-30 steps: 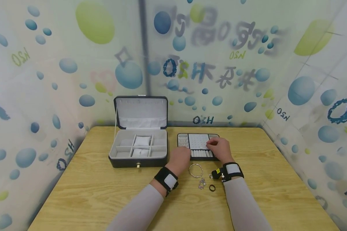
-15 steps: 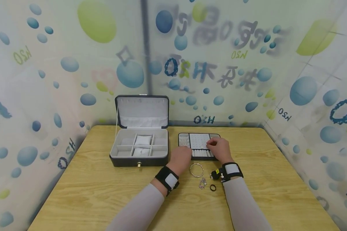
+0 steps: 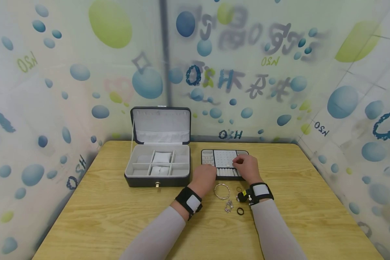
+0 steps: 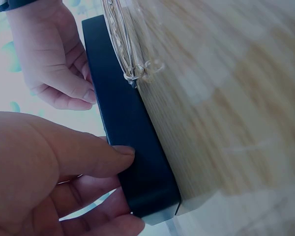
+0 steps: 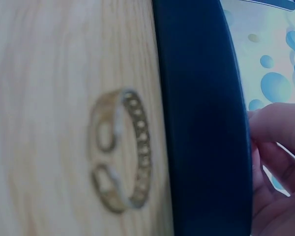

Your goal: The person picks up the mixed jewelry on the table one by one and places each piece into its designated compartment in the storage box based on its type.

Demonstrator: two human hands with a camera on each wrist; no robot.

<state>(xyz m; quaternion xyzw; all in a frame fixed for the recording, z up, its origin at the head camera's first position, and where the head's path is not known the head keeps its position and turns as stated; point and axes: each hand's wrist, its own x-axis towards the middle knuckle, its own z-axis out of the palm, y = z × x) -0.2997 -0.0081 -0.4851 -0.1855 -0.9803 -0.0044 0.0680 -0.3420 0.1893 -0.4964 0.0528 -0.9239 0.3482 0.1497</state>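
Note:
A jewelry tray (image 3: 229, 178) with black sides, a white dotted pad and ring rolls lies on the table. My left hand (image 3: 204, 177) grips its left front corner; in the left wrist view the thumb lies on the black front wall (image 4: 120, 113) and fingers curl round the end. My right hand (image 3: 248, 168) is over the tray's right part, thumb and forefinger close together at the pad's edge. I cannot tell whether they pinch something small. An open-ended ring (image 5: 143, 157) with a chain-patterned band lies on the wood before the tray.
A black jewelry box (image 3: 159, 182) stands left of the tray, lid up, with white cushions (image 3: 161, 157) in two compartments. Before the tray lie a bangle (image 3: 222, 199), a small cluster of silvery jewelry (image 3: 229, 206) and a black ring (image 3: 240, 214). Patterned walls surround the table.
The whole head view has shifted slightly to the right. Both hands keep nearly the same places at the tray. A thin ring shows near the right wrist now, unseen in the earlier frames.

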